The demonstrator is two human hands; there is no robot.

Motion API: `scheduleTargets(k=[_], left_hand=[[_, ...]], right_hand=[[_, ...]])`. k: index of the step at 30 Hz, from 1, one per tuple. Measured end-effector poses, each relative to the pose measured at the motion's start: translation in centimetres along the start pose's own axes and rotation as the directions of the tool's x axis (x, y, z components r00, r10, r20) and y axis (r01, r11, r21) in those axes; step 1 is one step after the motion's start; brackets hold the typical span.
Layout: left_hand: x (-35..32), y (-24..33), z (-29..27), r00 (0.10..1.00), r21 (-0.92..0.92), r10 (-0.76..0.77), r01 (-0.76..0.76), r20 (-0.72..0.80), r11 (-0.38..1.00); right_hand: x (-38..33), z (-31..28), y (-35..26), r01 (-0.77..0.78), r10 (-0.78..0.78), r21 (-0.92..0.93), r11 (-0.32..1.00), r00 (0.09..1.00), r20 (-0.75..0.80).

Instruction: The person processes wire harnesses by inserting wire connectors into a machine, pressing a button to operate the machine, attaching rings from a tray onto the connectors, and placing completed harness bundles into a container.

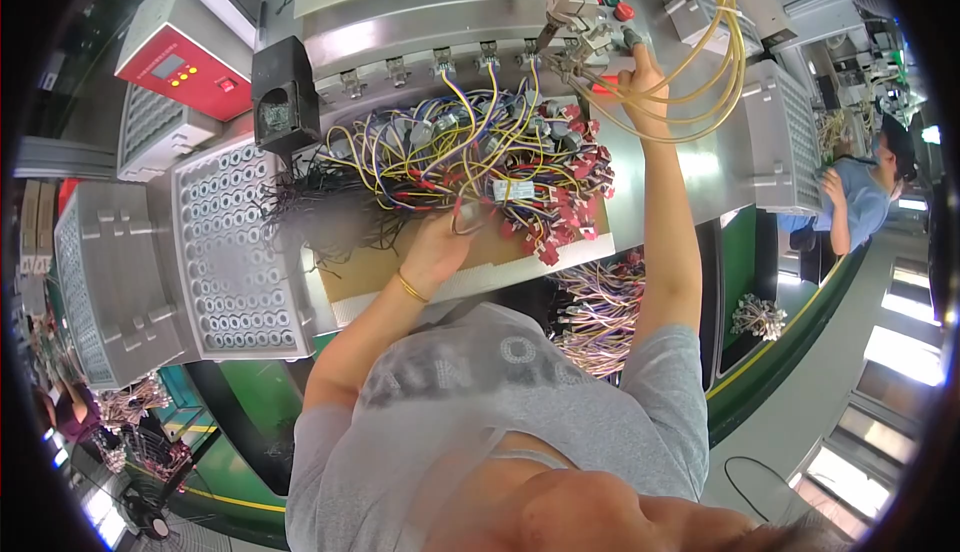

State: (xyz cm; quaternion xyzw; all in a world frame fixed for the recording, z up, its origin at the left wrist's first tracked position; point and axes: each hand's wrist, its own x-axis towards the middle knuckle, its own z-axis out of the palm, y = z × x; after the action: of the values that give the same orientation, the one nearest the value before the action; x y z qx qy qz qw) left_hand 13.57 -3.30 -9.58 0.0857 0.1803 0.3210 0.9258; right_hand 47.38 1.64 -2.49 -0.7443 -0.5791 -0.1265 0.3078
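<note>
A heap of wire harnesses (pixel 440 152) with yellow, white and blue wires, red connectors and black ends lies on a cardboard sheet (pixel 345 287). My left hand (pixel 440 244) reaches into its near side, fingers closed around some wires. Further right, my right hand (pixel 645 87) is raised beside the machine fixture with its fingers curled. A small dark grey piece (pixel 631 40) shows at its fingertips; whether it is held or is part of the machine, I cannot make out. Grey clamps (pixel 443 60) line the metal bar, and several hold wire ends from the heap.
A perforated grey tray (pixel 235 252) stands on the left, near a black scanner-like box (pixel 285 97) and a red-fronted control box (pixel 190 67). Yellowish air tubes (pixel 715 102) loop beside my right forearm. A red button (pixel 624 12) sits behind it. Another person (pixel 855 202) works far right.
</note>
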Motion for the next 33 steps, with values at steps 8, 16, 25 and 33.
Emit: scheduleTargets(k=[8, 16, 25, 33], left_hand=[[-0.1, -0.3, -0.6, 0.994, 0.362, 0.112, -0.098, -0.019, 0.927], [-0.2, -1.5, 0.6, 0.987, 0.567, 0.135, -0.064, -0.085, 0.821], [1.2, -1.5, 1.3, 0.978, 0.336, 0.175, -0.129, -0.110, 0.933], [1.1, -2.3, -0.1, 0.979, 0.415, 0.177, -0.121, -0.100, 0.902]], right_hand=[[0.9, 0.0, 0.7, 0.059, -0.057, -0.082, 0.995, 0.998, 0.030], [1.5, -0.3, 0.3, 0.137, -0.133, -0.138, 0.981, 0.990, 0.037], [1.9, -0.1, 0.4, 0.184, -0.171, -0.180, 0.966, 0.982, 0.083], [1.9, 0.3, 0.4, 0.192, -0.178, -0.246, 0.950, 0.981, 0.078]])
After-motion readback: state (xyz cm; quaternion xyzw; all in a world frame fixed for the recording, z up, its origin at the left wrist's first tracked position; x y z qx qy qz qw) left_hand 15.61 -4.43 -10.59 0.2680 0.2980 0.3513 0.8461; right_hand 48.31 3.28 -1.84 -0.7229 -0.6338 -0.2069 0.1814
